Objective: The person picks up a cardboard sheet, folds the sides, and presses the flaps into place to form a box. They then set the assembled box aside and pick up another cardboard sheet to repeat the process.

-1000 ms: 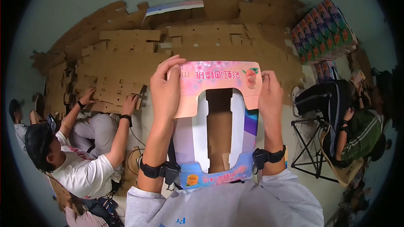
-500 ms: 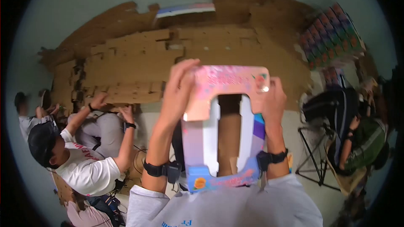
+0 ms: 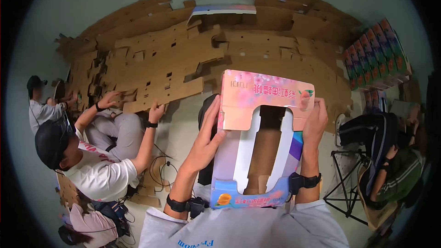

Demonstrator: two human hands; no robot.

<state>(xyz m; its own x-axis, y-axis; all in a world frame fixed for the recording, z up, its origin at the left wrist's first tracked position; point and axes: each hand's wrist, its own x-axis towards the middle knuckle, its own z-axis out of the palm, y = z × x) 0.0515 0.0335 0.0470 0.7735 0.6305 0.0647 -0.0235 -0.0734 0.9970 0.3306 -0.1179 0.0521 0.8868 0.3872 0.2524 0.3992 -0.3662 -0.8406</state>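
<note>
A colourful printed carton (image 3: 268, 85) with a long opening in its face stands upright before my body, pink at the far end and blue near my shirt. Through the opening, brown cardboard shows inside. My left hand (image 3: 206, 133) presses along the carton's left side near the pink end, thumb by its edge. On the opposite side, my right hand (image 3: 316, 121) grips the right edge below the peach picture. Some of its fingers are hidden behind the carton.
Flattened brown cardboard (image 3: 161, 64) covers the floor ahead. At left, a person in white (image 3: 105, 179) handles a cardboard sheet. Printed cartons (image 3: 376, 55) are stacked at right, near a seated person (image 3: 399, 170) and a black tripod stand (image 3: 347, 183). Cables (image 3: 161, 167) lie at left.
The carton and both my hands have shifted right in view. My left hand has moved from the carton's top corner down to its side. The person at left now has a cardboard sheet raised.
</note>
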